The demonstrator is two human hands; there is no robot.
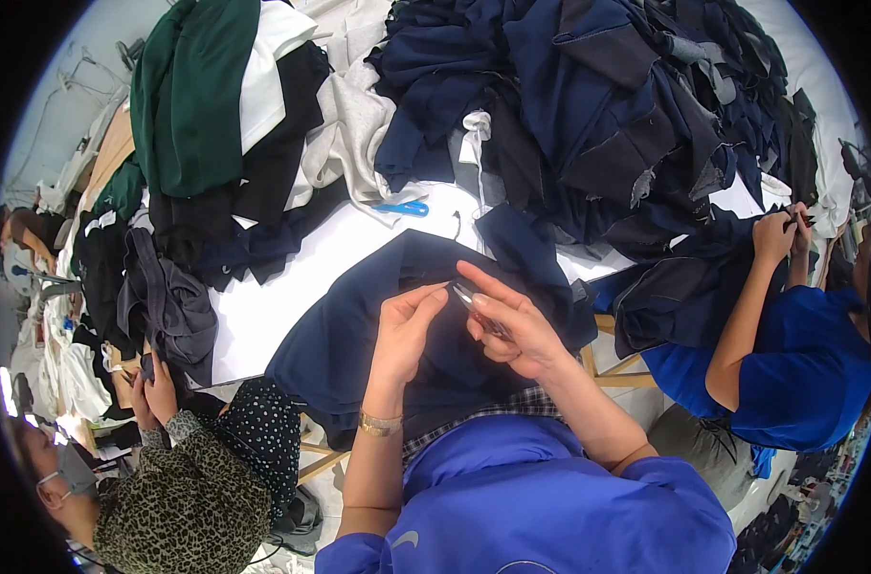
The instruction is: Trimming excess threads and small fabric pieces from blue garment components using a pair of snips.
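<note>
My right hand is closed around small metal thread snips, its index finger stretched out past them. The snips' pointed tip faces my left hand, whose thumb and fingers are pinched together. Whatever that pinch holds, if anything, is too small to make out. Beneath both hands a dark navy piece of fabric drapes over the table edge and down toward my lap. Neither hand grips that cloth.
Navy and black garments are heaped at the back. Green cloth and grey cloth lie at the left back. A blue plastic tool rests on the white tabletop. Co-workers sit close by: leopard-print sleeve left, blue shirt right.
</note>
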